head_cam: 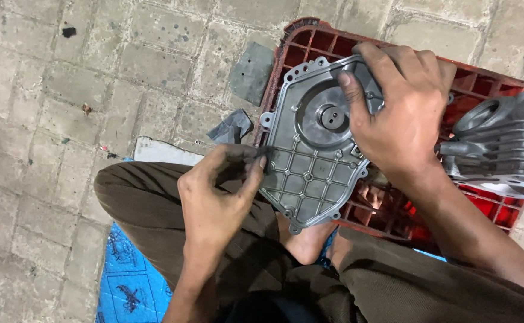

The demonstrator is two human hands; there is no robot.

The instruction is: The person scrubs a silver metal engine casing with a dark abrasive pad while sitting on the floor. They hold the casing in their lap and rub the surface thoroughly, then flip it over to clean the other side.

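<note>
Head view: my left hand (214,191) pinches a thin dark strip (260,157) against the grey engine cover (313,161); my right hand (399,113) grips the cover's top over the red crate (310,36), which holds a finned cylinder (501,143).

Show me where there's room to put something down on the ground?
The paved floor left of the red crate and above the knee is bare, bordered by dark scraps. The crate is crowded: the metal cover, held by the right hand and left hand, and a finned engine part fill it.
</note>
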